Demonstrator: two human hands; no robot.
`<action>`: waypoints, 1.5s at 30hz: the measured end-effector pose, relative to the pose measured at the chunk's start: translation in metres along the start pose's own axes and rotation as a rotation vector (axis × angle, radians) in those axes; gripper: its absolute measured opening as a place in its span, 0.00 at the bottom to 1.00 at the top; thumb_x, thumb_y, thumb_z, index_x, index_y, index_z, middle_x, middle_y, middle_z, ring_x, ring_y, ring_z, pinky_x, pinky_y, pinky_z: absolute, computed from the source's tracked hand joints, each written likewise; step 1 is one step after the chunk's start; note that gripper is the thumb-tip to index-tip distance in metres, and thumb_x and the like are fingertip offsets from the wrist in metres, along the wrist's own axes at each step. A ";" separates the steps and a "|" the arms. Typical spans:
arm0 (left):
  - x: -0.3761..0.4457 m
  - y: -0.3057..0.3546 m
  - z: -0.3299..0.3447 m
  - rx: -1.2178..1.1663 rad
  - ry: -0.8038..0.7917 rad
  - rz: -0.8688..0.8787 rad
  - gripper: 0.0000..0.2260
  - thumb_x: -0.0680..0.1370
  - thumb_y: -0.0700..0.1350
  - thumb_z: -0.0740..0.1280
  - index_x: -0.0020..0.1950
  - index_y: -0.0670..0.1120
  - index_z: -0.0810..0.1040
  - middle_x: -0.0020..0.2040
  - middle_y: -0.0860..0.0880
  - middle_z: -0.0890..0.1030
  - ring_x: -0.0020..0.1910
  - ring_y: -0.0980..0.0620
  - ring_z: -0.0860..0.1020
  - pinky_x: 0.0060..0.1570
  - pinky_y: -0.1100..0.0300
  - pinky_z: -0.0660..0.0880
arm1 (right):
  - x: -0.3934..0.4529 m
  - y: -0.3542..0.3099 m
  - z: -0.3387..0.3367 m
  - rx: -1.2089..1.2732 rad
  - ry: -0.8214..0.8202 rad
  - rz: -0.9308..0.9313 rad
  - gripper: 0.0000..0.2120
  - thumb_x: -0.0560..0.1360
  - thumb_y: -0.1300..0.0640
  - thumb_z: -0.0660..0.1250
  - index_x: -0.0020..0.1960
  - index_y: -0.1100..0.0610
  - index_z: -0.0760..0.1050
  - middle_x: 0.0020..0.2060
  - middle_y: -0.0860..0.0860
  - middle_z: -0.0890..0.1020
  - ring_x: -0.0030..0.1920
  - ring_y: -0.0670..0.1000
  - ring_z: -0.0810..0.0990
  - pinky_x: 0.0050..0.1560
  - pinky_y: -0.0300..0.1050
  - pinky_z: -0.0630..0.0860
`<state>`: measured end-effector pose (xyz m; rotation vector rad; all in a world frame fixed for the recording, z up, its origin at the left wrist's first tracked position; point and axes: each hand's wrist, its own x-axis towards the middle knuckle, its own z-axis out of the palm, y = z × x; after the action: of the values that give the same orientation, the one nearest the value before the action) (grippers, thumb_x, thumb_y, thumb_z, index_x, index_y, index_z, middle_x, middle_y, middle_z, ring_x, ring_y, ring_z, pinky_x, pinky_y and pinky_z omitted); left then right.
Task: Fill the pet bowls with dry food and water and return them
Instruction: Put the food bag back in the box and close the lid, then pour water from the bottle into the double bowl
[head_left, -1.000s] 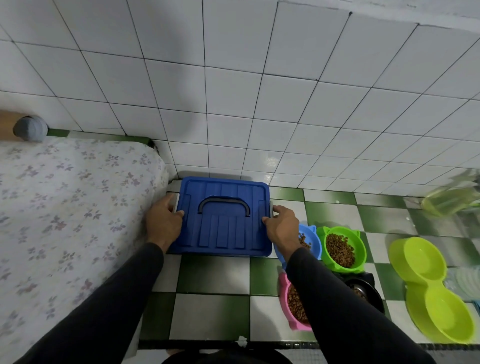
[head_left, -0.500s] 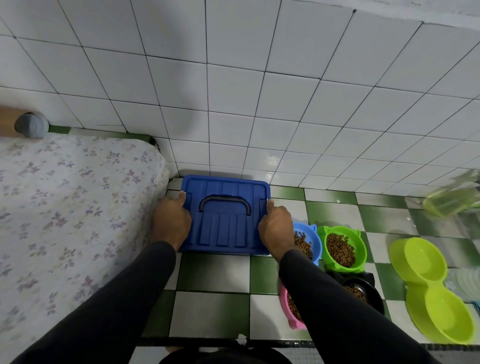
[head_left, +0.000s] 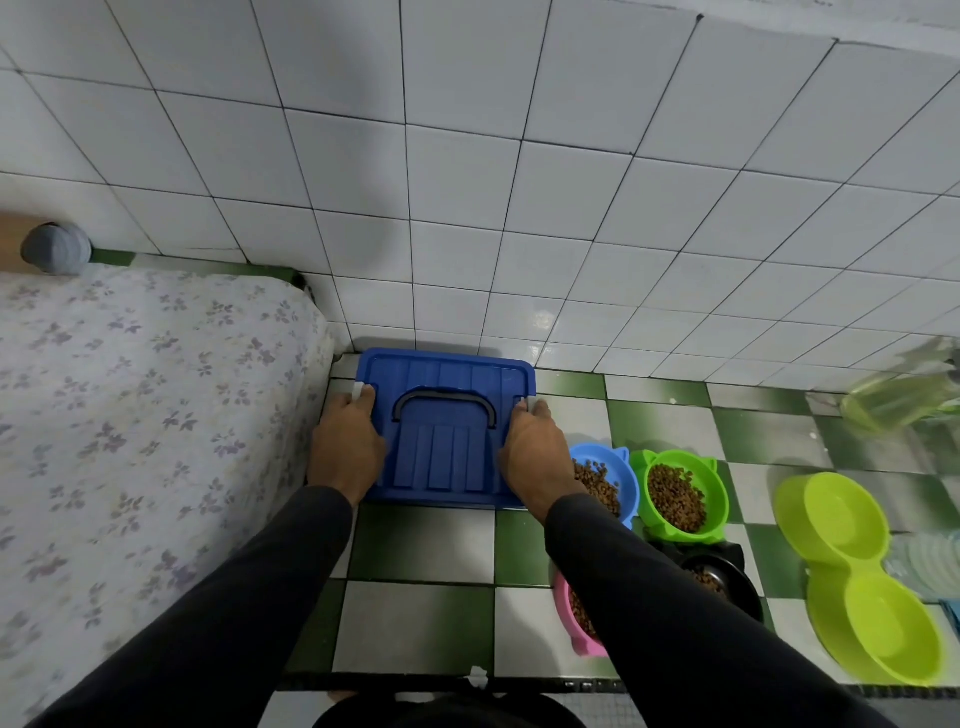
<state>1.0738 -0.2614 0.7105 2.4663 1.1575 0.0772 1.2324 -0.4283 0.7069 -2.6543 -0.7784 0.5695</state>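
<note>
A blue food box (head_left: 444, 415) with a dark handle on its lid stands on the floor against the tiled wall. My left hand (head_left: 345, 441) lies on the lid's left edge and my right hand (head_left: 530, 449) on its right edge, fingertips touching the white side clips. To the right sit a blue bowl (head_left: 605, 480), a green bowl (head_left: 675, 493), a pink bowl (head_left: 574, 616) and a black bowl (head_left: 719, 582), all holding brown kibble. My right sleeve hides part of the pink and black bowls. A lime double bowl (head_left: 852, 566) lies empty at the far right.
A mattress in flowered cloth (head_left: 140, 415) fills the left, close beside the box. A blurred clear yellowish container (head_left: 898, 397) stands at the right by the wall. The floor is green and white checked tile (head_left: 421, 545), with a black strip along its near edge.
The blue box has slid away from me toward the wall. Both hands have moved from its side edges onto the lid by the clips.
</note>
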 end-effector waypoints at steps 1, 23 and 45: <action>0.000 0.000 -0.001 -0.008 0.001 0.001 0.26 0.79 0.35 0.66 0.78 0.40 0.69 0.59 0.37 0.76 0.52 0.41 0.75 0.47 0.56 0.70 | -0.001 0.000 0.001 0.034 -0.004 0.022 0.19 0.81 0.59 0.63 0.71 0.63 0.67 0.66 0.60 0.71 0.60 0.56 0.75 0.57 0.44 0.75; -0.058 0.093 -0.001 0.131 -0.133 0.368 0.31 0.83 0.62 0.62 0.83 0.50 0.62 0.83 0.44 0.59 0.83 0.42 0.54 0.80 0.41 0.53 | -0.089 0.100 -0.081 -0.259 0.120 -0.107 0.34 0.81 0.35 0.53 0.80 0.54 0.58 0.77 0.59 0.64 0.76 0.60 0.62 0.76 0.59 0.61; -0.156 0.284 0.002 0.064 -0.200 1.057 0.35 0.80 0.71 0.54 0.79 0.52 0.67 0.77 0.47 0.69 0.76 0.45 0.67 0.76 0.41 0.63 | -0.296 0.228 -0.182 -0.108 0.526 0.404 0.43 0.76 0.25 0.49 0.82 0.51 0.54 0.81 0.56 0.58 0.80 0.58 0.55 0.79 0.60 0.56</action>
<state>1.1780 -0.5405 0.8384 2.7698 -0.3048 0.0868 1.1876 -0.8127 0.8572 -2.8749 -0.1237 -0.1009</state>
